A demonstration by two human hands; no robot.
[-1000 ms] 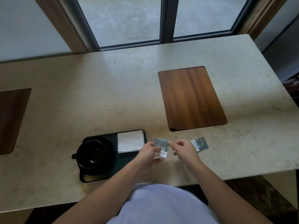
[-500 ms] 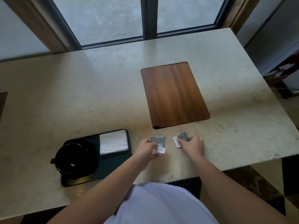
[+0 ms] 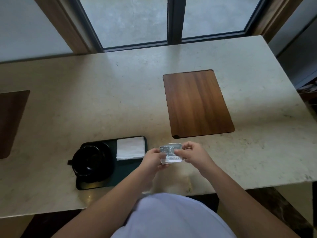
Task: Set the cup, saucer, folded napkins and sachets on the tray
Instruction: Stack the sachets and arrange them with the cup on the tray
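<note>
A dark tray [image 3: 127, 176] lies near the counter's front edge. On its left half a black cup [image 3: 89, 158] sits on a black saucer [image 3: 106, 170]. A white folded napkin [image 3: 130, 150] covers the tray's far right corner. Just right of the tray, above the counter, my left hand [image 3: 153, 159] and my right hand [image 3: 193, 154] pinch two grey sachets [image 3: 170, 152] held together and overlapping, one hand at each side.
The pale stone counter [image 3: 120, 103] holds a wooden inlay panel [image 3: 197, 102] beyond my hands and another wooden panel [image 3: 12, 122] at the far left. A window with dark frames runs along the back. The counter's right end drops off near dark furniture.
My right hand picked the second sachet up from the counter and brought it left against the sachet in my left hand.
</note>
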